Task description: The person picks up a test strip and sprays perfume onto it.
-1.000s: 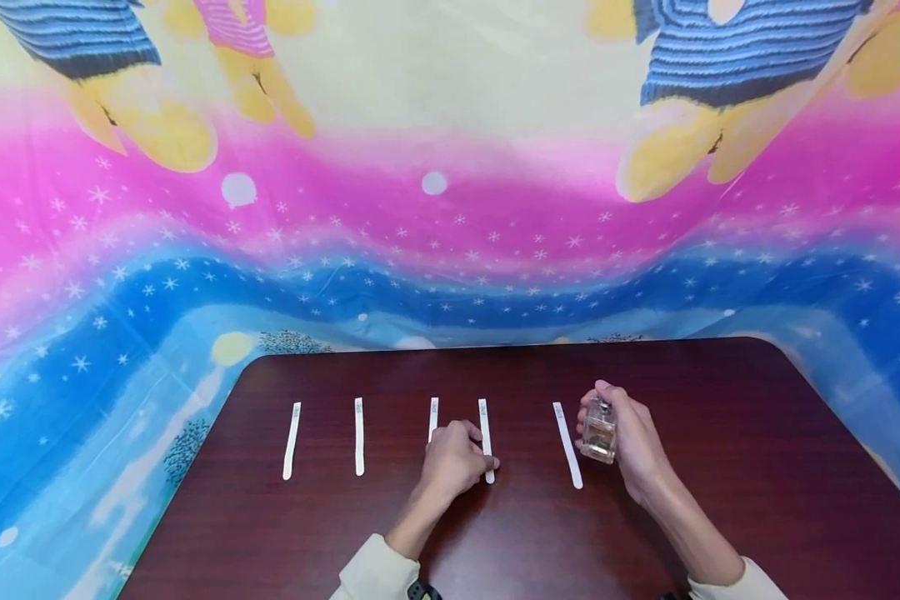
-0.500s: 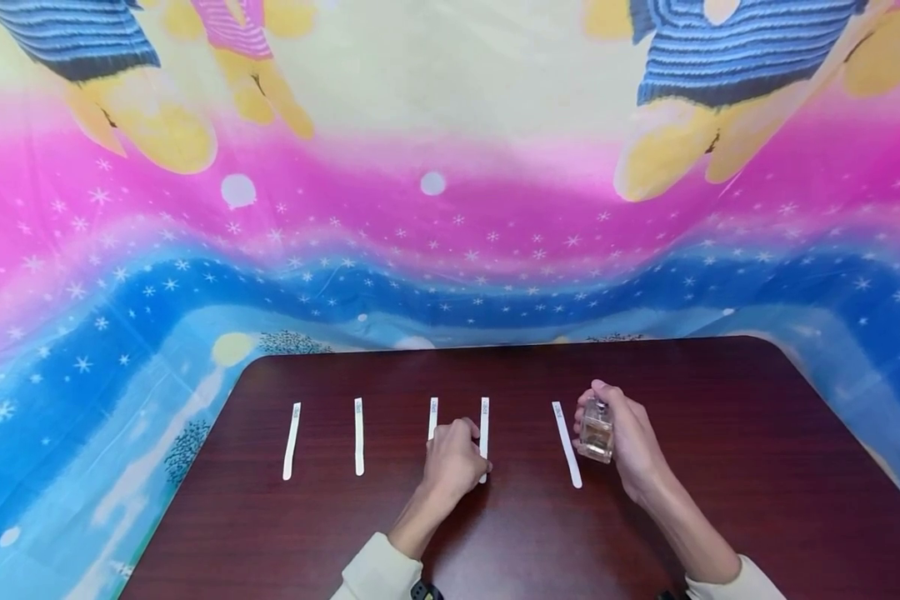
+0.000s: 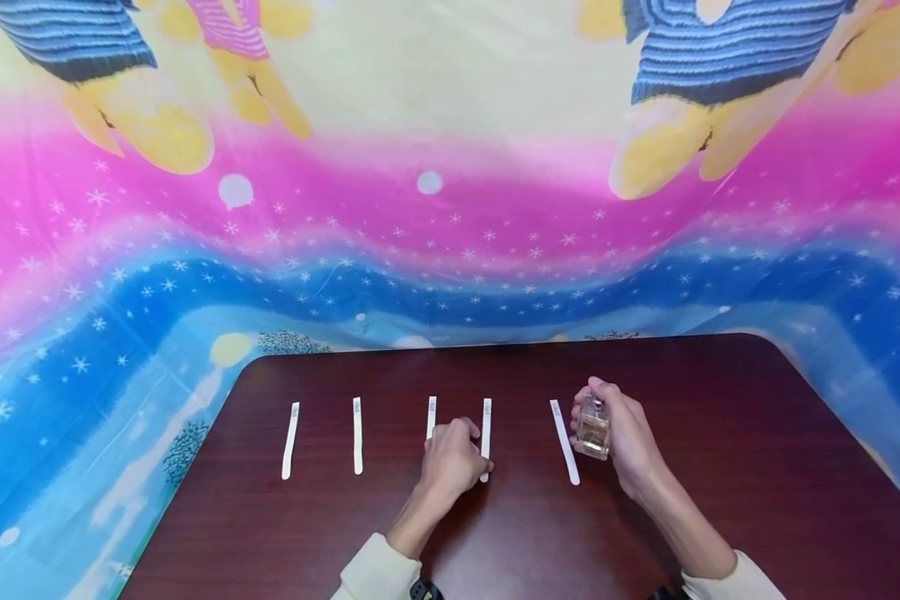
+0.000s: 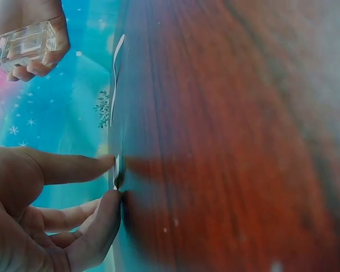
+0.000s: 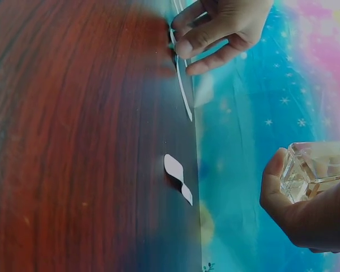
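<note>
My left hand point(image 3: 453, 457) is low over the table, thumb and a finger at the two edges of the fourth white perfume test strip point(image 3: 486, 429). In the left wrist view those fingertips meet the strip point(image 4: 118, 170) at the tabletop. Part of the third strip point(image 3: 432, 407) is hidden behind this hand. My right hand point(image 3: 633, 442) grips a clear glass perfume bottle point(image 3: 593, 429) with pale liquid, raised above the table, its thumb at the top. Just left of the bottle lies the fifth strip point(image 3: 565, 442), slightly slanted; it looks curled in the right wrist view.
Two more strips, the far-left one point(image 3: 291, 442) and its neighbour point(image 3: 357, 437), lie in the same row, with small print at their far ends. Beneath them is a dark red-brown wooden table point(image 3: 330, 533). A colourful printed cloth point(image 3: 450, 217) hangs behind its far edge.
The fourth strip has turned from a slight slant to nearly straight under my left hand, its near end shifting left. My right hand with the bottle has moved only slightly left.
</note>
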Demonstrator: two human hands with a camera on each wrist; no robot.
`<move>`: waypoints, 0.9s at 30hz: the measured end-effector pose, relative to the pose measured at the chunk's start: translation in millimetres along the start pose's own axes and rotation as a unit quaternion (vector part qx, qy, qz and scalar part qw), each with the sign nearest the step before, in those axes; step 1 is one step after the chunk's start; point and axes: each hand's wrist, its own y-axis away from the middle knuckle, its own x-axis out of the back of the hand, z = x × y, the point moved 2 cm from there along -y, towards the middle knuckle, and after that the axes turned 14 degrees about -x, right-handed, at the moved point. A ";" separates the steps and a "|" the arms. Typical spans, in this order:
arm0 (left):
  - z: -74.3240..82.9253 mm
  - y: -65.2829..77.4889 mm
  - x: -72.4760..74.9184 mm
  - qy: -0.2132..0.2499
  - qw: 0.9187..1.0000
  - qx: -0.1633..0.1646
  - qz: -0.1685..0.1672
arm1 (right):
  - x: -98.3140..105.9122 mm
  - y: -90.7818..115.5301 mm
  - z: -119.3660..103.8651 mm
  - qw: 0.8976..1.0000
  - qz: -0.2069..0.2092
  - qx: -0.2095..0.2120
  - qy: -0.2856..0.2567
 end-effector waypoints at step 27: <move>2.3 -2.4 0.0 -0.007 0.999 0.007 -0.036 | 1.0 -1.8 1.8 1.000 0.001 0.002 -0.013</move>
